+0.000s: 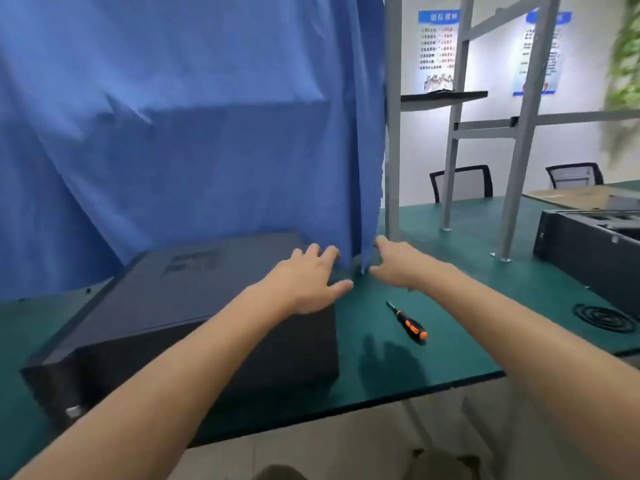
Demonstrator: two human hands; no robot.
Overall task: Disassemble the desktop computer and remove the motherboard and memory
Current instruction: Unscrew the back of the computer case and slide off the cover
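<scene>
A black desktop computer case point(180, 306) lies flat on the green mat point(450, 341), its cover closed. My left hand point(304, 282) rests on the case's far right corner with fingers spread. My right hand point(398, 263) reaches past the case's right side, near the hanging edge of the blue curtain point(190, 133); its fingertips are partly hidden by the cloth. A screwdriver point(408, 322) with a black and orange handle lies on the mat, right of the case and below my right hand.
Grey metal frame legs point(393, 133) stand on the mat behind my right hand. A second, open black case point(588, 251) sits at the right edge, with a round black fan grille point(604, 317) in front of it. Two office chairs stand behind.
</scene>
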